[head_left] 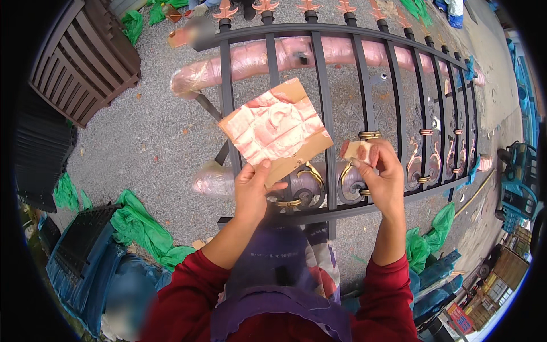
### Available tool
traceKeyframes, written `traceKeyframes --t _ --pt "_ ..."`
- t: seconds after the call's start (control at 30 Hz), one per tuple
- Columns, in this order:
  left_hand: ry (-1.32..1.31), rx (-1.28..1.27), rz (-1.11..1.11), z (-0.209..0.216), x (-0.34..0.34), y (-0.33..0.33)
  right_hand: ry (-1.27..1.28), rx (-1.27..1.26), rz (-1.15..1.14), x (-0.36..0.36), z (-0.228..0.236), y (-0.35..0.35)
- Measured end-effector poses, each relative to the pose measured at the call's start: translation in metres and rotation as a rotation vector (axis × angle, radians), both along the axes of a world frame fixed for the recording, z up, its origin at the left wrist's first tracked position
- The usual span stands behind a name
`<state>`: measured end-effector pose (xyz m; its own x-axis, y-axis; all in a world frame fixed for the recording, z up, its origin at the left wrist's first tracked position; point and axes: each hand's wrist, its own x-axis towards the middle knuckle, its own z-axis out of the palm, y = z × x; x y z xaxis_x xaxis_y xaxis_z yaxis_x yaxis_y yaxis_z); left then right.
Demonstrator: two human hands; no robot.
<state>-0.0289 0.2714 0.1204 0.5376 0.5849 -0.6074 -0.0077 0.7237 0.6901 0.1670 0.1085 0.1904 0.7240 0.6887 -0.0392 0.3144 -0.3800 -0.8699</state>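
Note:
My left hand [252,191] grips the lower edge of a square piece of cardboard [276,128]. A creased, shiny, copper-pink sheet or coating covers most of its top; the cardboard shows brown along the right edge. Pinched in my right hand [384,176] is a small pale sponge-like pad [358,150] with reddish-brown stains, apart from the cardboard. Both hands are above a black metal fence panel [322,85] lying flat. Its scrollwork [307,181] has gold-coloured parts near my hands, and copper-coloured spear tips [308,5] line its far edge.
Two long plastic-wrapped pink rolls [248,61] support the panel above grey gravel [148,125]. Brown slatted panels [80,57] are stacked at the far left. Green netting or sheeting [142,225] lies at the near left. A blue cart [518,194] stands at the right.

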Motion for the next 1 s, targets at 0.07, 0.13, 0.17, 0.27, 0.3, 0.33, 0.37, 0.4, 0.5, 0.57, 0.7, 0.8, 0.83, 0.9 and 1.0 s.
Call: traceKeyframes --t 0.07,0.13,0.17,0.27,0.3,0.33,0.37,0.4,0.5,0.57,0.7,0.8,0.83,0.9,1.0 --pt "0.007 0.026 -0.028 -0.012 0.01 0.0 0.137 0.122 -0.144 -0.009 -0.031 0.007" --pt "0.016 0.059 -0.052 -0.025 0.021 -0.004 0.195 0.259 -0.241 -0.018 -0.051 0.024" --pt "0.019 0.081 -0.061 -0.031 0.026 -0.006 0.189 0.225 -0.26 -0.018 -0.061 0.03" --pt "0.02 0.133 -0.098 -0.047 0.039 -0.014 0.044 0.152 -0.258 -0.021 -0.079 0.045" --pt "0.017 0.151 -0.11 -0.051 0.042 -0.017 0.027 0.157 -0.273 -0.02 -0.087 0.047" --pt "0.016 0.177 -0.135 -0.054 0.046 -0.019 0.009 0.164 -0.288 -0.02 -0.094 0.048" --pt "0.015 0.205 -0.16 -0.056 0.05 -0.022 -0.009 0.17 -0.303 -0.019 -0.101 0.049" --pt "0.012 0.236 -0.184 -0.059 0.053 -0.023 0.014 0.199 -0.343 -0.018 -0.104 0.052" --pt "0.009 0.282 -0.228 -0.071 0.056 -0.03 -0.053 0.117 -0.341 -0.014 -0.115 0.047" --pt "0.001 0.302 -0.227 -0.071 0.064 -0.034 -0.051 0.123 -0.36 -0.014 -0.127 0.044" --pt "-0.018 0.337 -0.27 -0.078 0.074 -0.043 0.096 0.144 -0.206 -0.008 -0.123 0.024" --pt "0.01 0.3 -0.266 -0.079 0.084 -0.044 0.184 0.175 -0.268 0.002 -0.117 -0.007" --pt "0.039 0.25 -0.233 -0.081 0.091 -0.042 0.2 0.149 -0.319 0.007 -0.119 -0.025" --pt "-0.005 0.286 -0.17 -0.089 0.112 -0.034 0.237 0.106 -0.414 0.016 -0.126 -0.066" --pt "-0.074 0.294 -0.135 -0.088 0.151 -0.026 0.239 0.111 -0.629 0.035 -0.135 -0.137"
